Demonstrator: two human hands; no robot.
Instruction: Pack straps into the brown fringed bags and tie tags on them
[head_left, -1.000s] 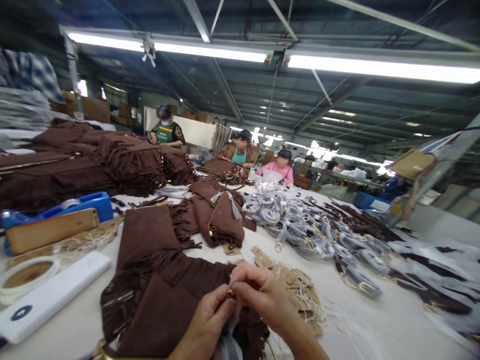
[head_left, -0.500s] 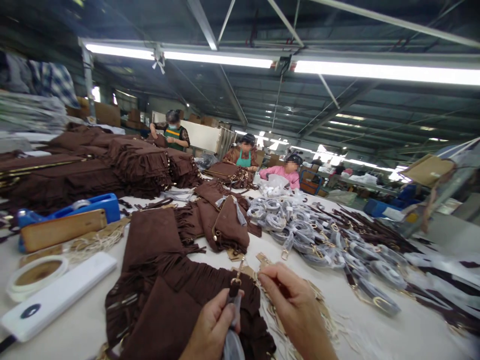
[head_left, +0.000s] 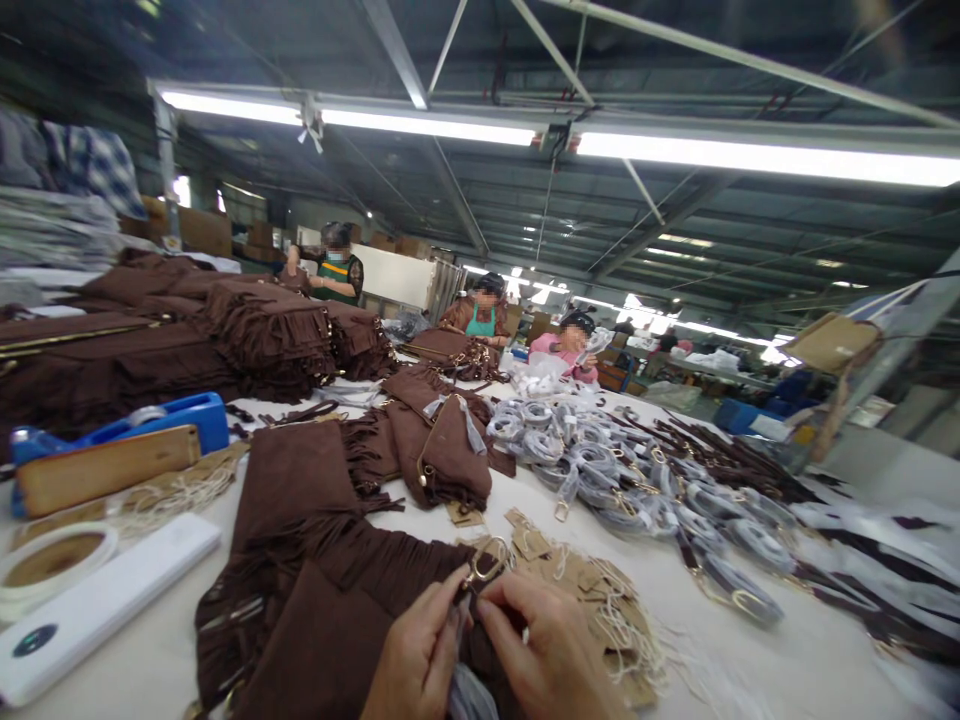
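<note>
My left hand (head_left: 418, 650) is closed around a dark brown bag strap (head_left: 471, 692), coiled and covered with greyish clear wrap. A gold clasp (head_left: 489, 562) sticks up from the strap's end, above my fingertips. Close against it, the fingers of my right hand (head_left: 551, 640) are pinched together just below the clasp; what lies between them is hidden. Under both hands lies a brown fringed bag (head_left: 322, 630). Beyond my right hand is a heap of kraft paper tags (head_left: 581, 575) with white strings.
Wrapped straps (head_left: 592, 465) are heaped to the right. Stacked brown bags (head_left: 255, 325) fill the far left. A blue tape dispenser (head_left: 214, 420), a phone-like slab (head_left: 109, 470), a tape roll (head_left: 112, 540) and a white power bank (head_left: 112, 610) lie left. Several co-workers sit or stand across the table.
My right hand has moved left and down to the strap, meeting my left hand. The clasp now leans right. More of the tag heap shows. The co-worker in pink has raised a hand with something clear.
</note>
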